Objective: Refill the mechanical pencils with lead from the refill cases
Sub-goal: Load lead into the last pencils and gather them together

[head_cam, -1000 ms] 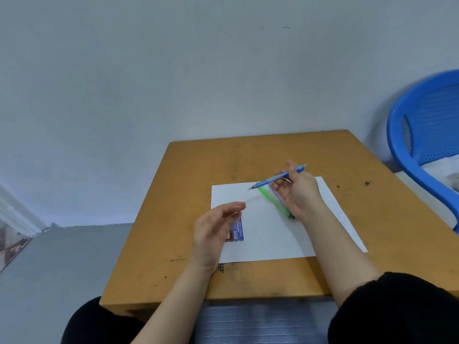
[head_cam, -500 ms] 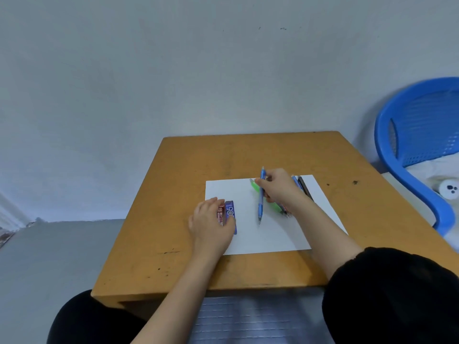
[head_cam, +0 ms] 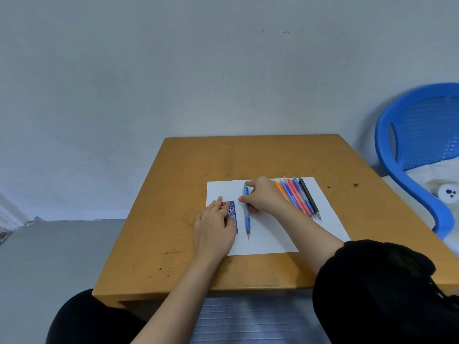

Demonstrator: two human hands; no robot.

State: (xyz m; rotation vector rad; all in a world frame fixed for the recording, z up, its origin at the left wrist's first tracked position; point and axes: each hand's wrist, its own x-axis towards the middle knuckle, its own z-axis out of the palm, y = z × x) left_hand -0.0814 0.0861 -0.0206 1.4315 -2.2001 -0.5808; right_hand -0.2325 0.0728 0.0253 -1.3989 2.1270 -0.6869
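Observation:
A blue mechanical pencil [head_cam: 246, 214] lies on the white paper [head_cam: 273, 240], tip toward me. My right hand [head_cam: 264, 197] pinches its upper part between thumb and fingers. Just left of it lie two refill cases side by side, a blue one [head_cam: 233, 213] and a red one [head_cam: 223, 204]. My left hand [head_cam: 214, 228] rests flat on them, fingers straight, covering most of the red case. To the right of my right hand several more pencils [head_cam: 299, 197] lie in a row: orange, blue, pink and black.
The paper lies on a small wooden table [head_cam: 173, 194] that stands against a grey wall. A blue plastic chair [head_cam: 407, 135] stands at the right, with white cloth and a small white round thing [head_cam: 447, 193] on its seat.
My right hand has brought the blue pencil down from the air and laid it on the paper. My left hand has come down onto the refill cases.

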